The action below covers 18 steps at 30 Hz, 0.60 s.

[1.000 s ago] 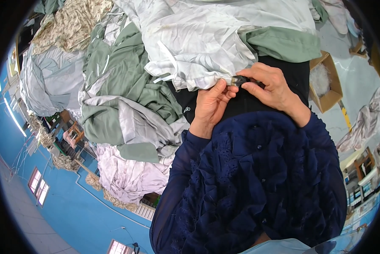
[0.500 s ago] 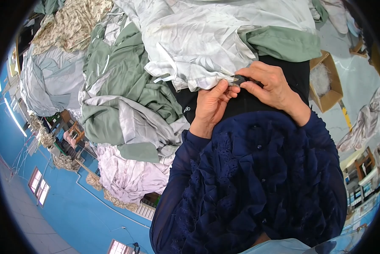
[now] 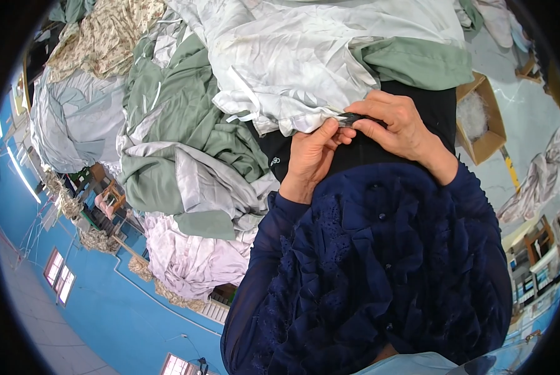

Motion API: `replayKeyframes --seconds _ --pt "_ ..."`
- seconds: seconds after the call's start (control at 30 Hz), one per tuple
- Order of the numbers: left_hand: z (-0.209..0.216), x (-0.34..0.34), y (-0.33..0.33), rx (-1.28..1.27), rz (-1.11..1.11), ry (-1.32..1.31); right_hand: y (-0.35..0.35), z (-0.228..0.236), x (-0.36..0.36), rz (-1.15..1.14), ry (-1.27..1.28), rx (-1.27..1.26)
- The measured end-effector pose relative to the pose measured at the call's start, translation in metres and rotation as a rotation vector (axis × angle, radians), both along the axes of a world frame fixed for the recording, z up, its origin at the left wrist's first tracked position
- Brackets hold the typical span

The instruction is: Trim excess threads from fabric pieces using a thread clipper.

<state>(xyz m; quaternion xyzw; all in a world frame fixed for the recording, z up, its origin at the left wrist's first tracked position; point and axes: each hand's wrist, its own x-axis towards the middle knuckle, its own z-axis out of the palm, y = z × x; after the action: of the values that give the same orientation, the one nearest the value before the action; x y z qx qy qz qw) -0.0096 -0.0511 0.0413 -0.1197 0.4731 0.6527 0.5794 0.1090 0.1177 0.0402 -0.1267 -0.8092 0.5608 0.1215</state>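
My left hand (image 3: 310,155) pinches the near edge of a white satin-like cloth (image 3: 286,65) between thumb and fingers. Closed around a small black pair of thread snips (image 3: 352,119) is my right hand (image 3: 400,128). The tip of the snips meets the cloth edge right beside my left thumb, and the fingers partly hide it. The cloth spreads away from me over my lap, where black fabric (image 3: 417,122) shows. A thin white tie (image 3: 245,87) lies on its left part, and a sage green section (image 3: 417,61) is folded out at the right.
Sage green cloth (image 3: 186,119) is heaped at my left, with pale pink cloth (image 3: 195,259) nearer and patterned beige cloth (image 3: 102,40) farther off. On the floor at right stands an open cardboard box (image 3: 495,122) holding white fluffy scraps (image 3: 471,119).
The snips have turned slightly in my right hand, and more of their length shows between my fingers. Both hands stay in nearly the same place; the cloth edge has shifted a little.
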Motion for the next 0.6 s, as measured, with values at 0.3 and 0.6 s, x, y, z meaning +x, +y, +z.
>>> replayKeyframes --seconds 0.3,0.6 --pt "0.0009 0.0004 0.001 -0.017 -0.008 0.011 0.0002 -0.0046 0.0016 -0.01 0.003 -0.083" --pt "0.0008 0.0001 0.0009 -0.019 -0.019 0.013 -0.0007 -0.0093 0.0029 -0.045 0.01 -0.126"
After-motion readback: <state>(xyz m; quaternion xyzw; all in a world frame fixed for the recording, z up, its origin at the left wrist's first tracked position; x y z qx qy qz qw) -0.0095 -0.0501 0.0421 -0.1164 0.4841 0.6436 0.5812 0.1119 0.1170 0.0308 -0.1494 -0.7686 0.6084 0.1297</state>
